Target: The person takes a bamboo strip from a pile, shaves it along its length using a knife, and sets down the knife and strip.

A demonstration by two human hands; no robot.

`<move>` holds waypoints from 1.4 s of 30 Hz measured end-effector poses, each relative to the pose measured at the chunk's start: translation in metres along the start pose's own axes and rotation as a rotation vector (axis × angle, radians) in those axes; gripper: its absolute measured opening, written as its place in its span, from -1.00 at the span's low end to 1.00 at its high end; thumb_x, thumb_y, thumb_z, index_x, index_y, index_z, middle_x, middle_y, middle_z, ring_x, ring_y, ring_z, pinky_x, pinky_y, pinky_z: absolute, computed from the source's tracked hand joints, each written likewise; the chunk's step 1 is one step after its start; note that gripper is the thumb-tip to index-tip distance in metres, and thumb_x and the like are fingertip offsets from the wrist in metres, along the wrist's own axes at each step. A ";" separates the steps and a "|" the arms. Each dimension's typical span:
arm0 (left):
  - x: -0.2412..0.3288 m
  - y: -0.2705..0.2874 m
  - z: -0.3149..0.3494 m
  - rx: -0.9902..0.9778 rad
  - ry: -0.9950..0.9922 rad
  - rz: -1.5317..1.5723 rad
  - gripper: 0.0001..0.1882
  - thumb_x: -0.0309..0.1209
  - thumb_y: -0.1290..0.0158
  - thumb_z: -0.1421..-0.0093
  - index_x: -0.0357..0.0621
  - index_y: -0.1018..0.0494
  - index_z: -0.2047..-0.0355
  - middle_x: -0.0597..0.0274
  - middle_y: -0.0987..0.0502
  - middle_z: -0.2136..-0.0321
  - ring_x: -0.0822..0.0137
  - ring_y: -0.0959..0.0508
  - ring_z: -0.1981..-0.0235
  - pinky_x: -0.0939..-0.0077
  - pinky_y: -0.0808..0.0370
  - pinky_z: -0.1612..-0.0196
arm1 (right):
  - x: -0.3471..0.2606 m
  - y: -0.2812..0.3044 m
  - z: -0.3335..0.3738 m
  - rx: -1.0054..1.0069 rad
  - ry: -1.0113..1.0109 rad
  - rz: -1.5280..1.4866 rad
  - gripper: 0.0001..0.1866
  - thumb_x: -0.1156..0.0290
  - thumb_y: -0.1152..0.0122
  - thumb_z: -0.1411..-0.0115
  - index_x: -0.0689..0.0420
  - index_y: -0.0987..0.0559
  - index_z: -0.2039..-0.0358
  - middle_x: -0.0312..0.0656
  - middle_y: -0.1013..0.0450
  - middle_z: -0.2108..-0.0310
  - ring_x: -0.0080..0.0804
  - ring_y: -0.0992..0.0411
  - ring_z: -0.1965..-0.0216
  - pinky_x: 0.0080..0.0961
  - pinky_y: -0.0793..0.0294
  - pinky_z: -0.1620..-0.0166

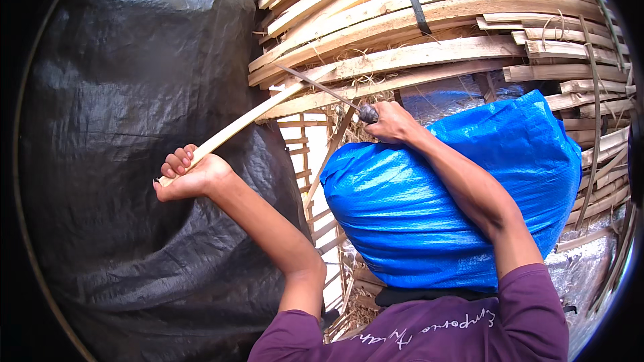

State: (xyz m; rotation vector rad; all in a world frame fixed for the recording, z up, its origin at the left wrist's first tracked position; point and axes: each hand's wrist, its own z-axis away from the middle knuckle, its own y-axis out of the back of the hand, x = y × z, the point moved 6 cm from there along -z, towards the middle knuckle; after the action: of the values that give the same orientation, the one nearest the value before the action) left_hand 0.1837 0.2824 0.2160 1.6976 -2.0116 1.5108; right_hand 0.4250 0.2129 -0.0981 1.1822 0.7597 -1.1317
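My left hand (pixel 191 173) is closed round the near end of a pale bamboo strip (pixel 245 119), which slants up and to the right toward the wooden slats. In my right hand (pixel 391 123) is a knife (pixel 368 114) with a dark rounded handle, its narrow blade pointing up and to the left. The blade crosses the far part of the strip; I cannot tell whether they touch. Under my right forearm, a blue plastic sheet (pixel 436 208) lies bunched over my lap.
A black tarp (pixel 134 94) covers the whole left side. Long split wooden slats (pixel 429 13) are stacked across the back, with a dark band (pixel 418 12) round some. More bamboo pieces (pixel 600 134) line the right side. A slatted bamboo frame (pixel 302 154) shows between tarp and sheet.
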 end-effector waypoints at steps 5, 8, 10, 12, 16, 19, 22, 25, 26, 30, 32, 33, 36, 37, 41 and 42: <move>0.001 -0.006 -0.001 0.081 -0.019 -0.054 -0.62 -0.05 0.23 -0.19 0.08 -0.04 0.66 0.45 -0.05 0.78 0.48 -0.06 0.74 0.57 -0.08 0.60 | -0.063 -0.008 0.018 -0.028 0.316 0.046 -0.75 0.34 -0.21 0.09 0.16 -0.58 0.37 0.06 -0.54 0.49 0.00 -0.54 0.38 -0.18 -0.50 0.21; 0.002 0.000 -0.005 0.095 -0.014 -0.056 -0.63 -0.05 0.24 -0.20 0.07 -0.07 0.65 0.44 -0.09 0.76 0.47 -0.10 0.72 0.54 -0.10 0.57 | -0.055 -0.009 0.012 -0.013 0.273 0.006 -0.77 0.37 -0.20 0.10 0.14 -0.58 0.38 0.06 -0.54 0.49 -0.01 -0.54 0.40 -0.19 -0.50 0.22; 0.001 0.000 -0.003 0.076 -0.001 -0.034 -0.63 -0.05 0.25 -0.21 0.07 -0.09 0.64 0.43 -0.12 0.74 0.47 -0.12 0.70 0.53 -0.11 0.55 | -0.026 -0.008 0.001 0.033 0.167 -0.009 -0.79 0.35 -0.21 0.09 0.15 -0.59 0.41 0.01 -0.55 0.50 -0.14 -0.55 0.42 -0.21 -0.49 0.26; -0.005 0.000 0.004 0.095 0.017 0.008 -0.63 -0.04 0.28 -0.23 0.06 -0.12 0.62 0.43 -0.17 0.70 0.46 -0.18 0.65 0.53 -0.15 0.50 | 0.027 -0.007 -0.016 0.017 -0.092 -0.104 -0.75 0.27 -0.22 0.04 0.18 -0.59 0.41 -0.05 -0.54 0.53 -0.26 -0.53 0.44 -0.24 -0.47 0.30; -0.005 -0.008 0.006 0.034 -0.004 -0.009 -0.62 -0.02 0.26 -0.26 0.05 -0.16 0.59 0.42 -0.22 0.65 0.46 -0.23 0.61 0.55 -0.18 0.47 | 0.051 -0.006 -0.015 0.108 -0.144 -0.180 -0.65 0.13 -0.25 0.01 0.22 -0.58 0.44 -0.04 -0.51 0.56 -0.35 -0.47 0.48 -0.29 -0.45 0.34; -0.005 -0.021 0.010 -0.041 -0.058 0.007 -0.65 -0.06 0.19 -0.29 0.03 -0.21 0.54 0.40 -0.28 0.59 0.46 -0.27 0.56 0.56 -0.22 0.44 | 0.018 0.002 -0.003 0.044 -0.033 -0.187 -0.68 0.20 -0.25 0.02 0.23 -0.55 0.44 -0.06 -0.49 0.59 -0.36 -0.45 0.52 -0.30 -0.44 0.36; 0.000 -0.022 0.012 -0.055 -0.097 -0.017 -0.65 -0.07 0.20 -0.31 0.03 -0.24 0.54 0.40 -0.30 0.58 0.48 -0.29 0.55 0.58 -0.23 0.44 | -0.042 0.002 0.011 -0.014 0.243 -0.161 -0.75 0.33 -0.21 0.08 0.24 -0.54 0.42 -0.04 -0.47 0.60 -0.33 -0.44 0.54 -0.27 -0.45 0.34; 0.000 -0.019 0.016 -0.065 -0.117 -0.036 -0.65 -0.08 0.21 -0.33 0.04 -0.27 0.52 0.41 -0.32 0.56 0.49 -0.31 0.53 0.60 -0.26 0.44 | -0.081 -0.004 0.024 -0.055 0.408 -0.177 -0.78 0.36 -0.21 0.09 0.21 -0.55 0.44 -0.04 -0.51 0.56 -0.26 -0.45 0.53 -0.28 -0.46 0.34; 0.000 -0.016 0.014 -0.064 -0.118 -0.042 -0.65 -0.08 0.21 -0.33 0.04 -0.27 0.52 0.41 -0.32 0.56 0.49 -0.31 0.53 0.60 -0.26 0.44 | -0.078 -0.008 0.021 -0.060 0.407 -0.180 -0.78 0.36 -0.21 0.09 0.21 -0.55 0.44 -0.04 -0.51 0.56 -0.26 -0.45 0.53 -0.28 -0.46 0.34; -0.002 -0.004 0.005 -0.084 -0.112 -0.013 -0.63 -0.06 0.24 -0.38 0.04 -0.30 0.50 0.41 -0.34 0.55 0.50 -0.32 0.53 0.62 -0.29 0.44 | -0.023 -0.010 -0.003 -0.029 0.144 -0.112 -0.76 0.31 -0.22 0.05 0.23 -0.55 0.44 -0.09 -0.48 0.62 -0.36 -0.46 0.54 -0.31 -0.46 0.37; -0.006 -0.007 0.009 -0.079 -0.100 0.005 -0.61 -0.05 0.26 -0.39 0.04 -0.31 0.49 0.41 -0.34 0.55 0.50 -0.32 0.53 0.63 -0.29 0.44 | 0.022 0.000 -0.013 0.033 -0.025 -0.170 -0.74 0.27 -0.23 0.02 0.24 -0.54 0.47 -0.10 -0.49 0.61 -0.40 -0.44 0.55 -0.32 -0.44 0.39; -0.005 -0.012 0.013 -0.117 -0.118 0.011 -0.60 -0.04 0.26 -0.40 0.04 -0.31 0.49 0.41 -0.34 0.54 0.51 -0.32 0.52 0.63 -0.30 0.44 | 0.027 -0.002 -0.014 0.036 -0.022 -0.171 -0.74 0.27 -0.23 0.02 0.24 -0.54 0.47 -0.10 -0.49 0.61 -0.40 -0.44 0.55 -0.32 -0.44 0.39; -0.004 -0.024 0.017 -0.165 -0.146 0.024 -0.59 -0.01 0.25 -0.41 0.03 -0.31 0.48 0.41 -0.33 0.54 0.51 -0.33 0.52 0.64 -0.31 0.43 | 0.015 0.001 -0.003 0.038 -0.062 -0.203 -0.72 0.24 -0.22 0.00 0.24 -0.54 0.48 -0.10 -0.48 0.62 -0.41 -0.43 0.55 -0.31 -0.43 0.38; -0.012 -0.028 0.020 -0.173 -0.132 0.040 -0.58 0.00 0.24 -0.41 0.03 -0.31 0.48 0.41 -0.33 0.54 0.52 -0.33 0.51 0.64 -0.32 0.43 | 0.011 0.004 -0.002 0.039 0.001 -0.160 -0.73 0.25 -0.22 0.01 0.25 -0.54 0.48 -0.10 -0.47 0.63 -0.40 -0.43 0.55 -0.31 -0.43 0.38; -0.007 -0.027 0.017 -0.196 -0.146 0.036 -0.57 0.01 0.24 -0.40 0.03 -0.31 0.47 0.42 -0.32 0.54 0.52 -0.34 0.51 0.64 -0.32 0.44 | -0.062 0.002 0.020 -0.016 0.327 -0.163 -0.76 0.33 -0.21 0.06 0.27 -0.51 0.47 -0.01 -0.48 0.59 -0.28 -0.45 0.52 -0.27 -0.44 0.35; -0.005 -0.025 0.016 -0.189 -0.149 0.040 -0.57 0.01 0.24 -0.41 0.02 -0.32 0.47 0.42 -0.32 0.54 0.52 -0.33 0.51 0.64 -0.32 0.44 | -0.075 0.000 0.023 -0.011 0.416 -0.178 -0.77 0.34 -0.22 0.06 0.26 -0.52 0.47 -0.01 -0.49 0.58 -0.27 -0.46 0.51 -0.27 -0.44 0.34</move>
State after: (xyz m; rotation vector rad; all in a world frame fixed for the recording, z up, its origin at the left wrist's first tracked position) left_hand 0.2128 0.2766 0.2197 1.7485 -2.1944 1.1916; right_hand 0.4004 0.2111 -0.0240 1.3814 1.2058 -1.0338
